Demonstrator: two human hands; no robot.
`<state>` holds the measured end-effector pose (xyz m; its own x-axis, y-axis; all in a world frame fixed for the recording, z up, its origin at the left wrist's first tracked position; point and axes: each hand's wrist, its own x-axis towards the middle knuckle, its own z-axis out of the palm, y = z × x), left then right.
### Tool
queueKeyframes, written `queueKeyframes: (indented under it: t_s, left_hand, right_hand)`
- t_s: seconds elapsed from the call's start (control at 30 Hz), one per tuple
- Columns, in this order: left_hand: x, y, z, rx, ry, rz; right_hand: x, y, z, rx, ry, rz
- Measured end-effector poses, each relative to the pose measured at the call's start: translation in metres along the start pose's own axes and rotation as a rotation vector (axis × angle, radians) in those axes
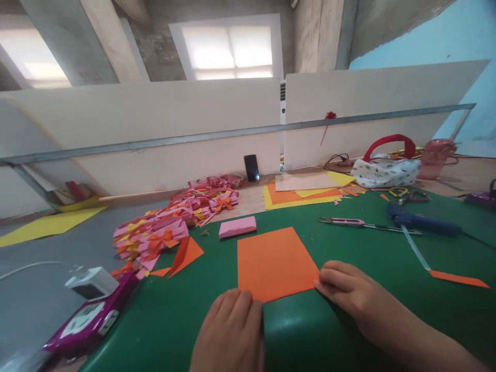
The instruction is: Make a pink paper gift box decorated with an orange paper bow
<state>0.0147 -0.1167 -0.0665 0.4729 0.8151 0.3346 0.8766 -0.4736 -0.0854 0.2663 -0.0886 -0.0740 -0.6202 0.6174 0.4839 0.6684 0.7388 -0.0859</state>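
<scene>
A square sheet of orange paper [275, 263] lies on the green mat [155, 320] in front of me. My left hand [232, 328] is at its near left corner, fingers curled together, their tips hidden. At the near right corner, my right hand [344, 289] pinches the paper's edge between thumb and fingers. Between my hands the mat's near part bulges up in a smooth curve against the paper's near edge. Just beyond the sheet is a small pink folded paper block [237, 227].
Left lie a pile of folded pink, yellow and orange paper pieces [170, 227] and a purple power strip [93, 315] with a white charger. To the right are a pink-handled cutter [344, 221], a blue glue gun [422, 221] and an orange strip [459, 279]. A phone [251, 168] leans behind.
</scene>
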Motion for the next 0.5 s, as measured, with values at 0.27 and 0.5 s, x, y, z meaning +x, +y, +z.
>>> queueKeyframes:
  t_s: [0.27, 0.5]
  left_hand:
    - [0.029, 0.051, 0.039, 0.042, 0.188, 0.236]
    - [-0.018, -0.010, 0.022, 0.102, 0.125, 0.220]
  right_hand:
    - [-0.008, 0.005, 0.009, -0.079, 0.137, -0.028]
    - [-0.009, -0.001, 0.010, -0.086, 0.132, 0.041]
